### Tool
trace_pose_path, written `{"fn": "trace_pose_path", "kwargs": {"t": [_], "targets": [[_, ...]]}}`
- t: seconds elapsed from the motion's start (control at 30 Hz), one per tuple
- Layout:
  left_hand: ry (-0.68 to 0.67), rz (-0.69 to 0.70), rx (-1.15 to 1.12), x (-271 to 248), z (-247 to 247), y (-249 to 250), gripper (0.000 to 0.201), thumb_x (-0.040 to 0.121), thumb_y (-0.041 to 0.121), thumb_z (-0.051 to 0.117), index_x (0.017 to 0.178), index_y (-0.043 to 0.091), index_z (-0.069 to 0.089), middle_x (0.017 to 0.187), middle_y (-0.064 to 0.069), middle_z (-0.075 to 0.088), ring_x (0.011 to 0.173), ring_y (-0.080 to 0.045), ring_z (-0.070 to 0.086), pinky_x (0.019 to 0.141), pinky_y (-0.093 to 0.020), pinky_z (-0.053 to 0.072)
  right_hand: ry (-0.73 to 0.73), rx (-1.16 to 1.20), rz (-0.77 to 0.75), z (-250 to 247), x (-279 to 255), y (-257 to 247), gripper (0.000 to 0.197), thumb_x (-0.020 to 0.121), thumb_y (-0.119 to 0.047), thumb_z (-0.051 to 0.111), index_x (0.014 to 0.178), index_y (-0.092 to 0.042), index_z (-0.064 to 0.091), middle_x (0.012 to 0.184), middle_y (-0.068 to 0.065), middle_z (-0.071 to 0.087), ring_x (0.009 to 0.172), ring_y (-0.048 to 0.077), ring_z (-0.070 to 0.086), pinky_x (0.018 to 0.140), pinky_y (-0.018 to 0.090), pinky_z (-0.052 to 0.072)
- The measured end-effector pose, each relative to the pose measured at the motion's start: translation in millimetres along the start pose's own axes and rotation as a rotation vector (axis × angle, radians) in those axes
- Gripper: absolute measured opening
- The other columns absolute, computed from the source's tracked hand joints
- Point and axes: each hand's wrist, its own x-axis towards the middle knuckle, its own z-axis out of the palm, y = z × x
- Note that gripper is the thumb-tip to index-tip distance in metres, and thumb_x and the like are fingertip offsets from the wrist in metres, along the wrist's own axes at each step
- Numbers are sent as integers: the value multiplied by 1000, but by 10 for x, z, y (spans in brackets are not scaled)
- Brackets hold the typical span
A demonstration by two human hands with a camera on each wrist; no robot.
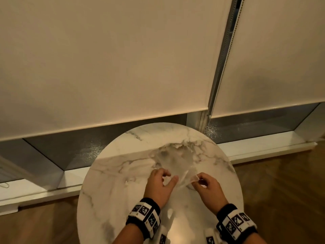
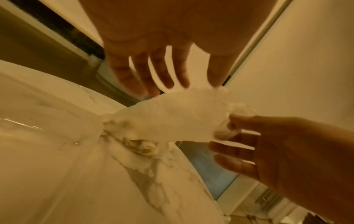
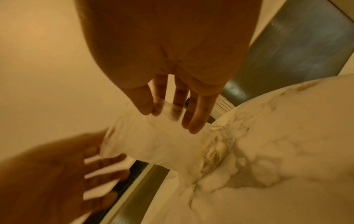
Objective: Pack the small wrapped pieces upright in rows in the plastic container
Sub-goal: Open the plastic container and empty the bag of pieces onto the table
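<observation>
Two bare hands are working over a round marble-patterned table (image 1: 109, 199), both pulling at a clear plastic bag (image 1: 173, 159) that is lying across the tabletop at about 12 o'clock from the wrists. The left hand (image 1: 161, 184), at roughly 10 o'clock of the table's centre, is holding the bag's near edge between thumb and curled fingers, as the left wrist view shows the film (image 2: 172, 119) meeting the fingertips. The right hand (image 1: 207, 187), at 2 o'clock of the centre, is pinching the opposite flap between thumb and forefinger, while its remaining fingers (image 3: 199, 115) are lying nearly straight against the film (image 3: 153, 144). The hands are sitting close together but apart, the stretched plastic spanning the gap between them.

The far end of the bag is resting bunched on the marble, and pale lumps are showing through it; whether these are the small wrapped pieces cannot be told, since the film is blurred and the light is dim. No container can be made out in any view.

Black-and-white patterned bands (image 1: 144, 217) are wrapping both wrists. Behind the table, at 12 o'clock, cream roller blinds (image 1: 105, 59) are hanging down, a bead chain (image 1: 226, 50) running between them, above a white sill (image 1: 263, 148) and wooden floor (image 1: 281, 199).
</observation>
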Motion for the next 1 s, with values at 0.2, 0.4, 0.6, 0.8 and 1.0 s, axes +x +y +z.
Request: {"fn": "trace_pose_path", "kwargs": {"t": [0.2,0.4,0.6,0.8,1.0], "targets": [[-97,258,277,-23,133,63,35,76,57,69,103,39,55,126,17,48,117,-1,44,101,-24,38,-39,-242,-154,-84,-97,113,13,86,-31,70,78,-30,60,91,-13,61,92,7,58,75,25,50],[-23,111,191,-57,127,8,15,86,20,66,81,32,59,77,14,68,75,-1,64,72,-23,54,-48,-437,-58,-233,-246,241,21,79,-55,52,79,-33,54,89,-15,56,93,12,53,81,26,44],[46,132,11,-105,2,-10,30,93,10,59,77,34,52,70,4,68,67,-2,68,63,-31,57,216,-388,-308,-238,-387,-96,51,78,-15,71,126,-22,53,116,-9,51,109,11,48,97,25,40],[-4,346,176,-118,-36,70,40,82,-6,58,104,23,75,107,7,71,95,-9,67,87,-29,55,-232,-430,-449,262,-286,-427,44,80,-5,45,118,-14,65,114,0,65,110,12,55,98,10,35],[-51,262,394,-158,-118,100,59,90,-3,51,145,19,48,150,5,43,122,-18,57,102,-28,46,-264,-550,-21,501,-89,-119,50,102,-32,37,149,-16,37,147,8,48,133,23,46,112,32,35]]}}
